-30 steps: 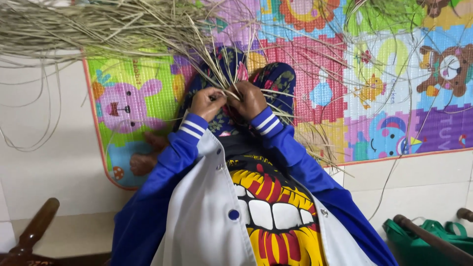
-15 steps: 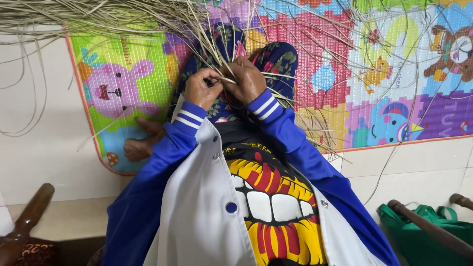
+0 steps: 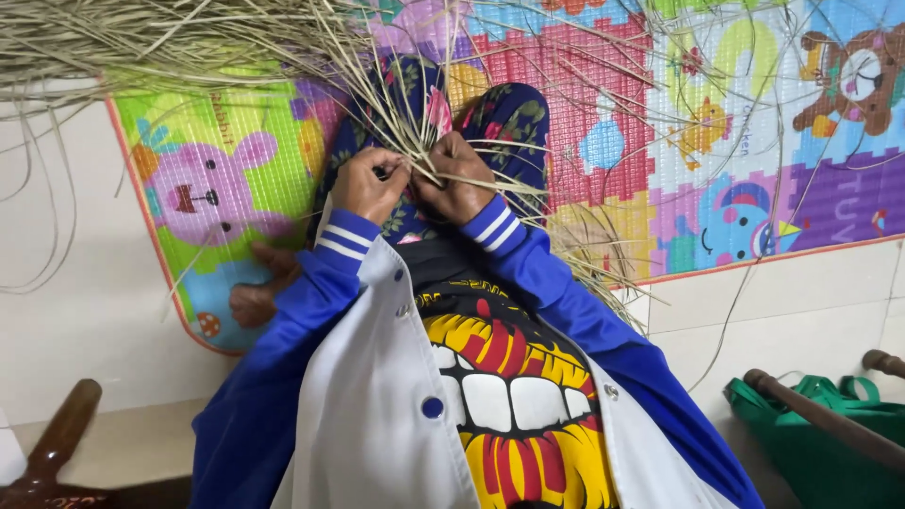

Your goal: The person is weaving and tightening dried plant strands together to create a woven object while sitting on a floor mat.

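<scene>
Left hand [image 3: 370, 184] and right hand [image 3: 455, 177] both pinched shut on thin dry straw strands [image 3: 415, 141], knuckles nearly touching, right over the lap. Strands fanning up and out from between the hands, joining a big loose bundle [image 3: 141, 38] further up left. Underneath, colourful cartoon play mat [image 3: 716, 141] on pale tiled floor [image 3: 75, 311]. Green bag [image 3: 811, 443] lower right.
</scene>
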